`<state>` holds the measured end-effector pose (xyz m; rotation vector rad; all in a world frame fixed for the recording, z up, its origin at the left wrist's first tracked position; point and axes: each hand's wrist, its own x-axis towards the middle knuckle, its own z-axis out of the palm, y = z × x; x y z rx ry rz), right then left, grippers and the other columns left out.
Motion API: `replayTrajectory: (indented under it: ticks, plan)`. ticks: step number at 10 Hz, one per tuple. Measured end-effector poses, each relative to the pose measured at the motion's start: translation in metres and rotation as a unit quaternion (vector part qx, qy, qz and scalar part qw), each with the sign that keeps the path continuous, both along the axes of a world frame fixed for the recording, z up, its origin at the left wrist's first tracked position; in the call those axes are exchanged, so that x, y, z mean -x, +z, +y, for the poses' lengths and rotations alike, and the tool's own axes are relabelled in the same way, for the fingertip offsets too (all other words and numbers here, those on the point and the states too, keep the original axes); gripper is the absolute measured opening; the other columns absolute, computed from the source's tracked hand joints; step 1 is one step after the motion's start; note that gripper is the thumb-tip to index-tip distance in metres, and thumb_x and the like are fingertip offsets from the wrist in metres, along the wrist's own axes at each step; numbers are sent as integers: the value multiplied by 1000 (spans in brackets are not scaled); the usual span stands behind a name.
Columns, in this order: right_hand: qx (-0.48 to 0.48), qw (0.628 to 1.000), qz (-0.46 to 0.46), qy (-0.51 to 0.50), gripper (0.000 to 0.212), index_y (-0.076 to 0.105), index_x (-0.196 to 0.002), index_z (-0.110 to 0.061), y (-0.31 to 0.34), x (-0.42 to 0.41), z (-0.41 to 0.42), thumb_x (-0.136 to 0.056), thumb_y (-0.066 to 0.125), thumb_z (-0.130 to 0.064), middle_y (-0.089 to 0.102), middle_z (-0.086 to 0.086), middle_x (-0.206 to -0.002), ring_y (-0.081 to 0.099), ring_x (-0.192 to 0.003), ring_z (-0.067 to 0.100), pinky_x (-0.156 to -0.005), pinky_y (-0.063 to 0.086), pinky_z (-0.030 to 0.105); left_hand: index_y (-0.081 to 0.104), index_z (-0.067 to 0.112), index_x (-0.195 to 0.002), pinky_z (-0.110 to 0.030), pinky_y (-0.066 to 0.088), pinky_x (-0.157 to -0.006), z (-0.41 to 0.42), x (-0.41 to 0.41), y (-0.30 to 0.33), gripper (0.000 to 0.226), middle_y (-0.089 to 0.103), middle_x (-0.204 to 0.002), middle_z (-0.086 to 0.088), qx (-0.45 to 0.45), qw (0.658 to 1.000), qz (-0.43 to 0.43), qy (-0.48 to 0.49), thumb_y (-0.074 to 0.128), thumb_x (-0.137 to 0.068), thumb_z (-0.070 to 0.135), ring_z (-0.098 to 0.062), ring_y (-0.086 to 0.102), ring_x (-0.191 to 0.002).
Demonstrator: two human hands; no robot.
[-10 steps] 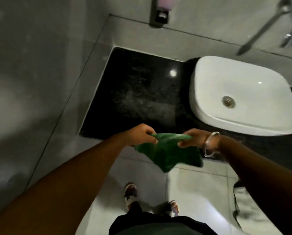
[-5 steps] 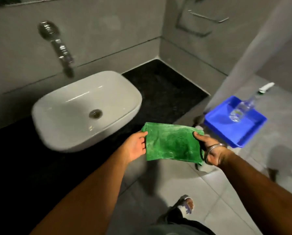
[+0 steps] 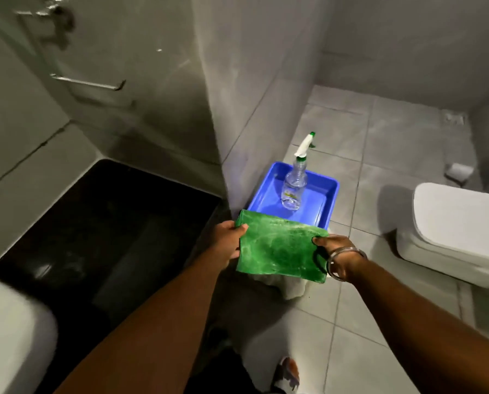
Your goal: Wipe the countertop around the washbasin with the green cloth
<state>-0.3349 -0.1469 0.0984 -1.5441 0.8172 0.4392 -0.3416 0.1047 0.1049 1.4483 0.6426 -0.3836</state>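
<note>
The green cloth (image 3: pixel 280 247) is folded flat into a rectangle and held in the air between both hands, over the floor and the near edge of a blue tray. My left hand (image 3: pixel 227 243) pinches its left edge. My right hand (image 3: pixel 337 257), with a metal bangle at the wrist, grips its right edge. The black countertop (image 3: pixel 104 223) lies to the left of the cloth. Only a blurred white corner of the washbasin (image 3: pixel 13 331) shows at the bottom left.
A blue tray (image 3: pixel 320 200) sits on the tiled floor by the wall corner, with a clear spray bottle (image 3: pixel 294 186) standing in it. A white toilet (image 3: pixel 453 231) is at the right. A towel bar (image 3: pixel 87 83) hangs on the left wall. A pale rag (image 3: pixel 291 288) lies under the cloth.
The view has swung right, away from the basin toward the tray and toilet. The cloth went from bunched to folded flat and now hangs over the tray's near edge.
</note>
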Motion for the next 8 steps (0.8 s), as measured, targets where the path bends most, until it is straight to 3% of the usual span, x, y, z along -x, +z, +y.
replayTrajectory:
  ticks: [2,3,4,5,6,7,8]
  plan:
    - [102,993,34,41,15,69,-77,-11,-83,-85,-16,-75,77,-23,66,12,-75,61,-67,27,-65,54,40,62,11,-88,-22,49,-39,-18,-127,-90,8,59,-72,-8,-80,995,37,-35,59,-95,12,-17,55,-57]
    - [173,983,58,33,22,67,-70,-6,-136,-118,-10,-72,78,-25,63,12,-68,58,-62,25,-66,53,39,60,13,-84,-34,56,-58,-20,-170,-151,12,60,-78,-9,-93,986,103,-93,59,-95,17,-19,57,-62]
    - [196,970,132,64,26,61,-64,-10,-178,-140,-4,-69,79,-28,61,13,-69,57,-64,25,-66,52,38,56,16,-86,-34,57,-56,-24,-195,-186,14,62,-82,-8,-59,974,184,-119,52,-99,13,-18,60,-65]
    - [182,949,219,134,23,66,-84,-6,-187,-146,-2,-73,76,-24,63,11,-80,59,-73,24,-62,47,29,58,17,-96,-34,53,-61,-28,-204,-194,8,66,-91,-5,-54,955,236,-173,52,-99,14,-19,63,-77]
    - [259,911,245,207,29,65,-99,-2,-178,-148,-2,-76,68,-20,68,17,-99,65,-90,32,-63,42,27,65,12,-104,-39,54,-73,-31,-210,-194,14,70,-99,-10,-157,922,218,-278,63,-92,19,-30,66,-91]
    - [302,904,186,238,27,58,-108,-4,-152,-170,-10,-85,55,-19,61,20,-119,59,-109,35,-77,45,30,67,4,-108,-38,54,-83,-44,-235,-167,29,71,-111,-17,-350,847,114,-384,66,-88,25,-35,67,-101]
    - [359,900,65,239,34,49,-121,-10,-105,-205,-30,-91,44,-25,53,18,-131,53,-117,35,-91,44,39,56,11,-123,-36,50,-90,-65,-271,-108,35,64,-126,-12,-389,841,61,-370,57,-91,28,-35,62,-111]
